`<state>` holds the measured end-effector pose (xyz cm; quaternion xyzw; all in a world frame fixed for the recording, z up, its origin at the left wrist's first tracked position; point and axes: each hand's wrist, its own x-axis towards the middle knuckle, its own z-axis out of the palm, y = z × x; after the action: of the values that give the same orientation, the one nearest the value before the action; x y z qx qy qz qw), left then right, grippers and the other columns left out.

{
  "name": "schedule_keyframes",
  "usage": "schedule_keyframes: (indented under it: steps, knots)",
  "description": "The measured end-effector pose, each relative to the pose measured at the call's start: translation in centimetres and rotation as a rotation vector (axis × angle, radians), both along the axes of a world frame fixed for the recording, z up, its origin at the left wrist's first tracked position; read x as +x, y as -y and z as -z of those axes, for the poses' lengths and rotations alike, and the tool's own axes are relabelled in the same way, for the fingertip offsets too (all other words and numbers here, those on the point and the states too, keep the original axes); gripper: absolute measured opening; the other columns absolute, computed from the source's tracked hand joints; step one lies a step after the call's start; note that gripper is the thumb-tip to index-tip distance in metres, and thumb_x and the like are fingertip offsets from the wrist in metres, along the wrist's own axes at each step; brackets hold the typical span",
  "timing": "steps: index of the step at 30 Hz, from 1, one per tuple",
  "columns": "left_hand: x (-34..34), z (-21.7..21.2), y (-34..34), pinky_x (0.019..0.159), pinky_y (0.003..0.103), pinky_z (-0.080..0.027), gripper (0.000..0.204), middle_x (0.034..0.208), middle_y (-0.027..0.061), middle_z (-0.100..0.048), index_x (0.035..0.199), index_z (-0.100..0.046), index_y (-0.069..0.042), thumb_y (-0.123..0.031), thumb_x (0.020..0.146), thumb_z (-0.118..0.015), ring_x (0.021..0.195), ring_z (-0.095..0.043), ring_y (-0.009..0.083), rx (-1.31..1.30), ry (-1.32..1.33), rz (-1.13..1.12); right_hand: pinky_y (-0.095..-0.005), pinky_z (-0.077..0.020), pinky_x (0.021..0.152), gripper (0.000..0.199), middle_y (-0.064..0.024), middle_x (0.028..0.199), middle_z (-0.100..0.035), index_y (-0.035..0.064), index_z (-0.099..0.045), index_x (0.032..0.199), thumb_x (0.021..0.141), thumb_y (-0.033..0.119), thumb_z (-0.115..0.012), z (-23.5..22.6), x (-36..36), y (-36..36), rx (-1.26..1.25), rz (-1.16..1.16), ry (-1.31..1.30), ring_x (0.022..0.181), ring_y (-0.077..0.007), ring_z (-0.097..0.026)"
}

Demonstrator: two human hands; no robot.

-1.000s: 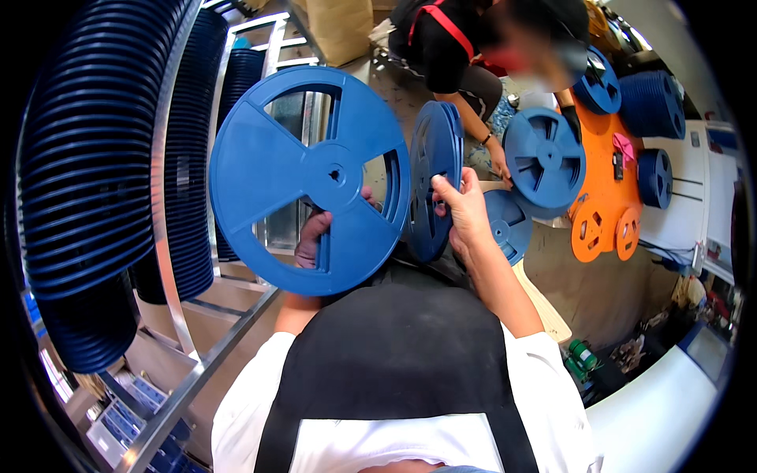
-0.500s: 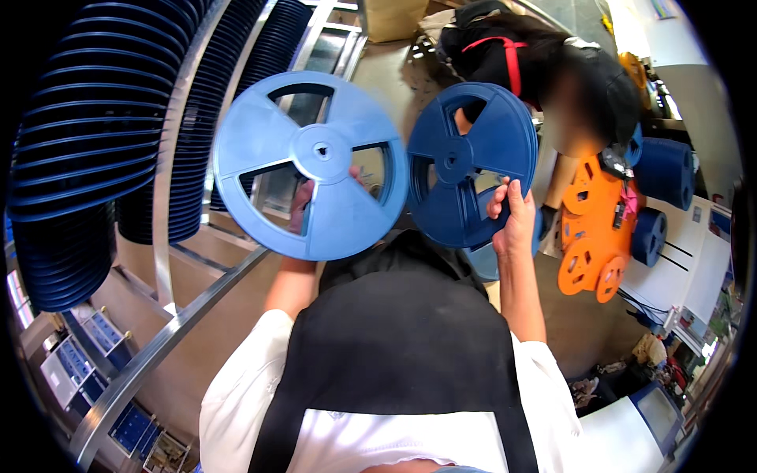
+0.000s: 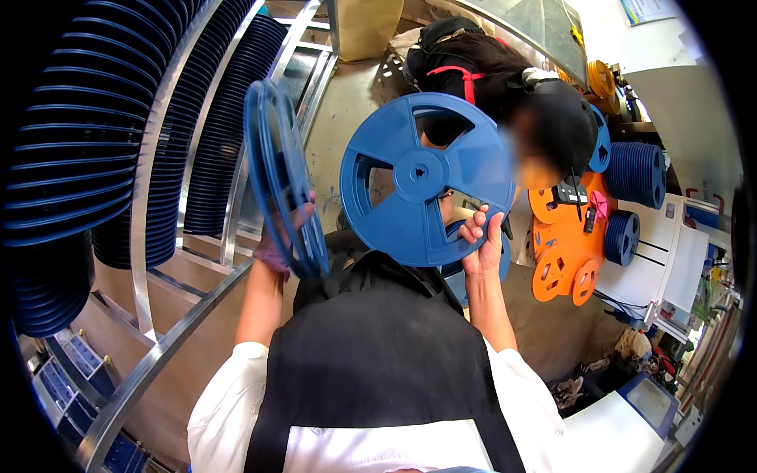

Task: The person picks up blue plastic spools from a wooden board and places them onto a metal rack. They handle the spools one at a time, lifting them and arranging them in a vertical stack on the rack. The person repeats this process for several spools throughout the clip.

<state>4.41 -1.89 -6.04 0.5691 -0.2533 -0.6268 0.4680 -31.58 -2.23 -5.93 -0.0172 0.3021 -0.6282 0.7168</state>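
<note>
My left hand point(image 3: 272, 251), with a purplish covering, is closed on a few blue reels point(image 3: 268, 150) seen nearly edge-on and blurred. They stand upright left of centre. My right hand point(image 3: 482, 251) pinches the lower right rim of another blue reel point(image 3: 465, 169), whose round face with three cut-out windows is turned toward me. A gap separates the two hands' loads. Partly hidden behind the right-hand reel, another blue reel point(image 3: 456, 288) shows below it.
A metal-framed rack point(image 3: 146, 189) on the left carries long rows of dark blue reels point(image 3: 79, 134). Ahead, a co-worker in a black cap point(image 3: 564, 130) leans in. On the right are orange perforated panels point(image 3: 564, 236), more blue reels point(image 3: 633, 173) and a white table point(image 3: 658, 252).
The left-hand reels have turned from face-on to nearly edge-on and moved slightly left. The right-hand reel has shifted left and now faces me more fully. The co-worker appears further left.
</note>
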Motion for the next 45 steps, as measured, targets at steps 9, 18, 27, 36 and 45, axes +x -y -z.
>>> schedule_keyframes:
  steps: [9, 18, 27, 36, 45]
  knots:
    - [-5.2, 4.5, 4.4, 0.091, 0.029, -0.048, 0.093, 0.129, 0.0152, -0.055, 0.153, -0.014, -0.010, -0.006, 0.080, -0.070, 0.114, -0.056, 0.0197, -0.268, 0.068, 0.145, -0.0299, -0.0542, 0.075, 0.046, -0.0055, 0.098, -0.064, 0.0063, -0.053, 0.114, 0.089, 0.042, -0.065, -6.2, 8.4, 3.7, -0.068, -0.184, -0.453, 0.086, -0.0152, -0.063]
    - [-11.0, 6.6, 2.3, 0.096, 0.035, -0.046, 0.072, 0.130, 0.0140, -0.054, 0.143, -0.036, -0.004, -0.020, 0.081, -0.071, 0.115, -0.055, 0.0234, 0.185, -0.898, 0.329, -0.0247, -0.0471, 0.085, 0.037, -0.0043, 0.099, -0.064, -0.0009, -0.056, 0.113, 0.085, 0.016, -0.075, -9.7, 14.7, 2.0, -0.201, -0.523, -0.958, 0.092, -0.0076, -0.058]
    - [-10.8, 4.3, 3.9, 0.102, 0.038, -0.043, 0.069, 0.129, 0.0164, -0.053, 0.138, -0.040, -0.001, -0.023, 0.080, -0.070, 0.118, -0.053, 0.0256, 0.102, -0.954, 0.321, -0.0299, -0.0460, 0.095, 0.050, -0.0095, 0.113, -0.062, -0.0016, -0.052, 0.120, 0.079, 0.007, -0.078, -10.9, 15.5, 1.0, -0.335, -0.762, -1.232, 0.108, -0.0138, -0.059]
    - [-5.9, 0.4, 2.9, 0.107, 0.042, -0.041, 0.071, 0.128, 0.0188, -0.053, 0.135, -0.044, 0.001, -0.028, 0.077, -0.072, 0.121, -0.052, 0.0292, 0.021, -1.149, 0.237, -0.0248, -0.0486, 0.060, 0.057, -0.0071, 0.087, -0.064, -0.0026, -0.055, 0.117, 0.101, 0.049, -0.037, -11.6, 3.4, 3.0, -0.001, -0.143, -1.042, 0.078, -0.0163, -0.064]
    - [-7.4, 0.0, 3.7, 0.108, 0.050, -0.039, 0.078, 0.121, 0.0191, -0.056, 0.130, -0.048, 0.000, -0.052, 0.077, -0.068, 0.114, -0.056, 0.0351, -0.130, -1.231, 0.214, -0.0308, -0.0526, 0.069, 0.053, -0.0108, 0.103, -0.063, 0.0013, -0.053, 0.121, 0.101, 0.048, -0.038, -6.3, -3.8, -0.8, 0.318, 0.135, -0.648, 0.091, -0.0239, -0.064]
